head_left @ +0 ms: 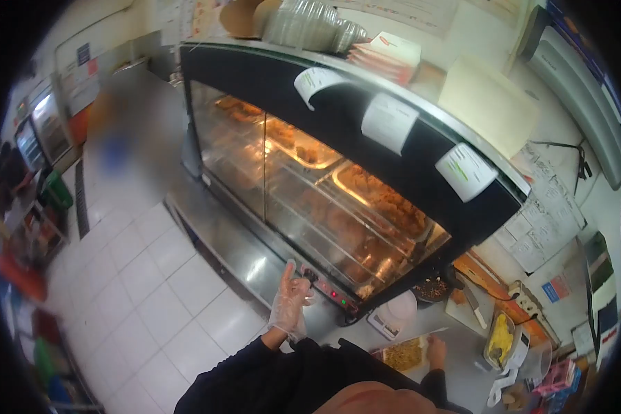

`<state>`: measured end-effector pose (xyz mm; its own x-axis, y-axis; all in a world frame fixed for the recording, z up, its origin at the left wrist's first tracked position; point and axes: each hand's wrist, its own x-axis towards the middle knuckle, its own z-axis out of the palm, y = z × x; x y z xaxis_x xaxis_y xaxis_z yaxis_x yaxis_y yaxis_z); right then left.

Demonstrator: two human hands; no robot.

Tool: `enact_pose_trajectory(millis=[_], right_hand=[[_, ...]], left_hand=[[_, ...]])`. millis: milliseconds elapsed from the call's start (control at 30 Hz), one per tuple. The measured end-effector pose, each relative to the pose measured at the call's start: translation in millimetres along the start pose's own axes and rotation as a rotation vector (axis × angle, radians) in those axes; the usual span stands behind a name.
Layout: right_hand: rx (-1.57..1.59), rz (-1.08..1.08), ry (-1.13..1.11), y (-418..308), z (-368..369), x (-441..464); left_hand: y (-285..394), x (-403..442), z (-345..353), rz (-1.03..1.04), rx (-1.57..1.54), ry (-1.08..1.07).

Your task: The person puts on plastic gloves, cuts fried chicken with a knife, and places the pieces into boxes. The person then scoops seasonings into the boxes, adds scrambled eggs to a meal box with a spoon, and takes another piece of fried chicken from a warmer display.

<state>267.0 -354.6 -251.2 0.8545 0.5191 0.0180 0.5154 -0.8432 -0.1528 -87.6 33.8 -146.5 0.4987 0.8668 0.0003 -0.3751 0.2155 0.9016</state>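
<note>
My left hand (pixel 290 303), in a clear plastic glove, is raised beside the control panel (pixel 330 290) of a heated food display case (pixel 476 238). Its index finger is stretched out and the other fingers are partly curled; nothing is held in it. The fingertip is close to the dark knobs (pixel 310 274), but contact cannot be made out. Low on the right, my right hand (pixel 436 350) grips the right edge of a shallow tray (pixel 421 343) filled with yellowish-brown crumbly food. Behind the case's glass are metal trays of browned food (pixel 379 190).
Beside the tray stands a white kitchen scale (pixel 393 314). Farther right are a knife (pixel 475 307) on a cutting board and a container of yellow food (pixel 501 341). Clear plastic containers (pixel 300 24) are stacked on the case. A blurred person (pixel 131 131) stands at the left.
</note>
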Motion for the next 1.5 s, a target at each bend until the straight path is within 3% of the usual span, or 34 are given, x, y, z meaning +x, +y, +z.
enact_pose_trajectory(millis=[200,367,433,533,567,700,767,833,867,933,967,1033,1100,1167,1200,1233,1333,1500], right_hand=[[-0.201,0.311,0.159,-12,-30,-14],[-0.18,0.304,0.131,-12,-22,-19],[-0.347,0.326,0.077,-1,-2,-14],[-0.111,0.442,0.022,-13,5,-15],[-0.114,0.395,-0.073,-15,5,-16],[-0.036,0.487,-0.064,-36,-8,-22],[0.121,0.63,0.272,-45,-18,-24],[0.073,0.611,0.491,-84,-56,-32],[0.068,0.616,0.488,-106,-77,-36],[0.024,0.296,0.94,-142,-103,-47],[0.022,0.299,0.937,-157,-102,-56],[0.317,0.272,0.924,-191,-92,-74],[0.697,0.205,0.698,-239,-68,-93],[0.926,0.017,0.244,-236,10,-125],[1.287,0.156,-0.033,-276,7,-146],[1.375,0.214,-0.215,-296,12,-156],[1.21,0.213,-0.42,-312,38,-175],[0.961,0.234,-0.483,-292,57,-189]], left_hand=[[26,71,-28,-0.096,0.053,-0.2],[27,99,-35,-0.172,0.008,-0.286],[25,110,-38,-0.156,-0.014,-0.305],[26,114,-39,-0.18,-0.013,-0.291],[28,116,-39,-0.203,0.006,-0.261],[36,115,-52,-0.159,0.096,-0.247],[37,113,-62,-0.146,0.064,-0.168],[36,115,-70,-0.166,0.06,-0.125],[34,116,-74,-0.18,0.059,-0.077],[32,118,-79,-0.154,0.056,-0.068],[34,119,-78,-0.135,0.049,-0.044],[34,123,-78,-0.119,0.042,-0.021],[31,126,-76,-0.045,0.006,-0.019],[31,128,-69,-0.045,-0.024,-0.011],[31,130,-65,-0.044,-0.052,0.0],[32,130,-60,-0.041,-0.055,-0.003],[32,127,-48,-0.032,-0.139,-0.006],[32,126,-29,-0.066,-0.251,0.008]])
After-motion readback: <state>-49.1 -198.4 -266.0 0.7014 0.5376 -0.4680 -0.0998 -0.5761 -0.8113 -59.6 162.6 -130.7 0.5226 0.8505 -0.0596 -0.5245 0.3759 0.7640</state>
